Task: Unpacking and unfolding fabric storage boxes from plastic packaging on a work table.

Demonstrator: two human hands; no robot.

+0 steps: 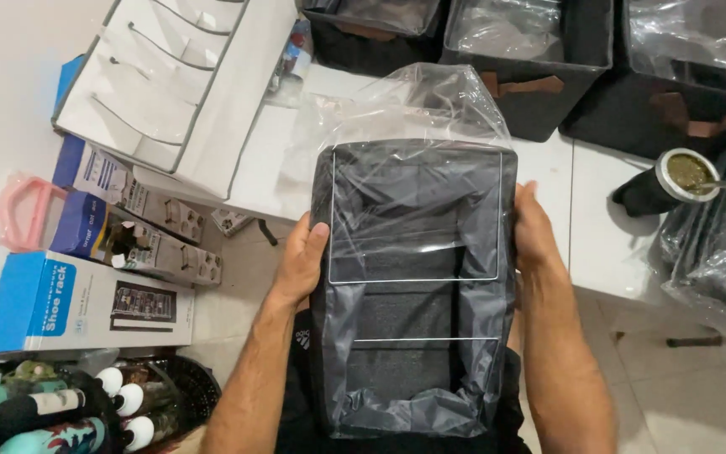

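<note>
The left hand [302,259] and right hand [534,231] each clasp a side of a dark grey folded fabric box [418,286] — fingers wrapped behind, thumbs in front — held upright over the lap. It sits inside a clear plastic bag [413,105]; beyond lies a white worktop [602,227] with dark bins [539,59].

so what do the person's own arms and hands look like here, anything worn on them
Both forearms are bare to the bottom edge of the view: no sleeves, gloves or watch show. The left hand and the right hand carry no rings that can be seen, though most of the fingers are hidden. The forearms look hairy.
</note>
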